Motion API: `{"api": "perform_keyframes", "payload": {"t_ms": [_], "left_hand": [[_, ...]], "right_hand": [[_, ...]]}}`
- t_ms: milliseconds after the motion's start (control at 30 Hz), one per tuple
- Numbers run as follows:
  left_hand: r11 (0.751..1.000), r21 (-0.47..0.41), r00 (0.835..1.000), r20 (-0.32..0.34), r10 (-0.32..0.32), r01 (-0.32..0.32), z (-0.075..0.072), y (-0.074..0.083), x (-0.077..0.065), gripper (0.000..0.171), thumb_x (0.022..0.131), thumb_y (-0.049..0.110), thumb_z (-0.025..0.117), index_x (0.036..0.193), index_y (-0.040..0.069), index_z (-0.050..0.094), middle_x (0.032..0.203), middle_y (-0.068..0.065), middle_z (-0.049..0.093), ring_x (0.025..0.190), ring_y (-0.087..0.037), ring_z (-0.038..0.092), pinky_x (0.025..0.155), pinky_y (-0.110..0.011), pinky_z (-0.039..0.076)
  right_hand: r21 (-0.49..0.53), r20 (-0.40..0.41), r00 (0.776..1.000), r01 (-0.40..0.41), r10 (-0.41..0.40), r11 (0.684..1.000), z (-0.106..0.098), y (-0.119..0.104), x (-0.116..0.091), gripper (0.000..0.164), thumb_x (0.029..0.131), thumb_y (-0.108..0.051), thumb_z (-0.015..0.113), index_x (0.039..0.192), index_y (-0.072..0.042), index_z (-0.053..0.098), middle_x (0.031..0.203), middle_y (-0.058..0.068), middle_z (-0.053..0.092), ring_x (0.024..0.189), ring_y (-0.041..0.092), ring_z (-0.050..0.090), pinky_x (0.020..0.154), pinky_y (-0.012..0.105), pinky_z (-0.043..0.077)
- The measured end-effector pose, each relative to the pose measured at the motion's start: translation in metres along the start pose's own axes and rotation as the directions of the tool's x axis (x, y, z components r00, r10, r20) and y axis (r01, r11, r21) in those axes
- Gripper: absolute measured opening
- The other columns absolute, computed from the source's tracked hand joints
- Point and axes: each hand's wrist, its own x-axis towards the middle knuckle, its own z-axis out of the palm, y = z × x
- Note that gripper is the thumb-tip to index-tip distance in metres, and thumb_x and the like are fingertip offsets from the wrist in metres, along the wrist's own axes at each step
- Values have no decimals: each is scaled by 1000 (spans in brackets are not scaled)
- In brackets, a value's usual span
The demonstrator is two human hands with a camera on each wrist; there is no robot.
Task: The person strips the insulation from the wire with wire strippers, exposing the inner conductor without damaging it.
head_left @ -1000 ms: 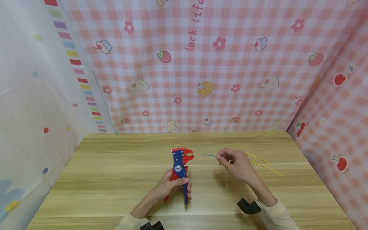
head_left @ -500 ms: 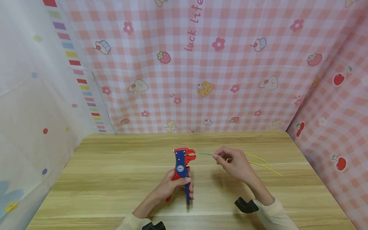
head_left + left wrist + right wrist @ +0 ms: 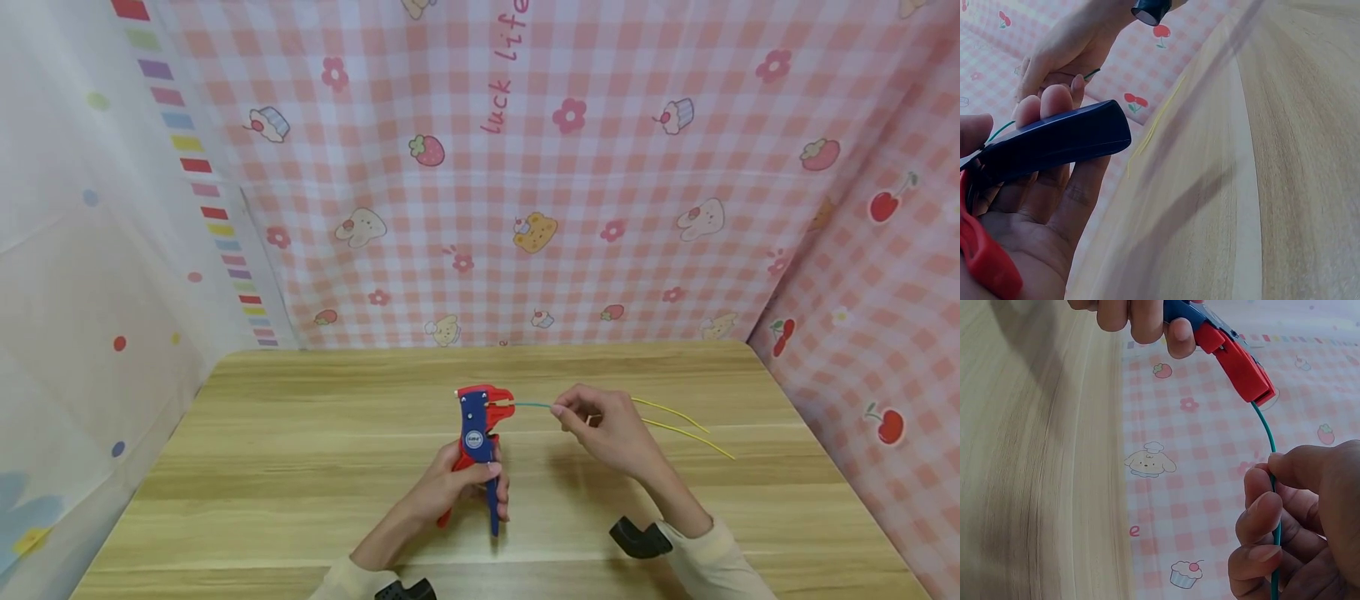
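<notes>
My left hand (image 3: 457,487) grips the handles of a red and blue wire stripper (image 3: 474,425), held upright with its red jaws toward the right. Between the thumb and index finger of my right hand (image 3: 611,421) is a thin green wire (image 3: 532,405). In the right wrist view, the green wire (image 3: 1265,425) runs from the fingertips up to the stripper's red nose (image 3: 1250,375), its tip hidden inside. Its other end passes down along the curled fingers. The stripper's blue handle (image 3: 1060,140) lies across the left fingers in the left wrist view.
Two yellow wires (image 3: 686,435) lie on the wooden table (image 3: 300,467), behind and right of the right hand. A pink checked cloth (image 3: 480,192) hangs behind the table's far edge. Dark wrist cameras (image 3: 641,537) sit on both sleeves.
The left hand has brought the wire stripper slightly right. The right hand has moved the green wire left, and its tip has gone from apart to between the stripper's jaws.
</notes>
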Motion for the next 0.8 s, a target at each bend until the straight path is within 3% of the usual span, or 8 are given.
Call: {"api": "perform_keyframes", "payload": {"t_ms": [367, 667, 800], "left_hand": [[1000, -13, 1000, 13, 8, -8, 1, -1, -2, 10, 106, 14, 53, 115, 10, 52, 87, 0, 72, 76, -17, 75, 79, -41, 65], [1000, -13, 1000, 17, -10, 10, 3, -2, -3, 9, 107, 9, 48, 115, 10, 51, 87, 0, 71, 77, -16, 75, 80, -39, 65], [1000, -18, 1000, 23, -1, 1, 4, -2, -2, 8, 107, 9, 48, 115, 10, 51, 86, 0, 71, 76, -16, 75, 79, -39, 65]], "right_hand": [[-4, -4, 1000, 9, -9, 1000, 0, -1, -1, 8, 99, -21, 69, 92, -21, 72, 71, -9, 62, 53, 4, 50, 48, 22, 45], [1, -1, 999, 36, -36, 999, 1, -5, -1, 7, 99, -21, 70, 92, -20, 72, 73, 3, 67, 54, 4, 51, 49, 22, 47], [-9, -2, 999, 45, -45, 999, 1, -6, -2, 7, 99, -21, 70, 92, -21, 72, 71, -5, 65, 56, 3, 51, 51, 22, 47]]}}
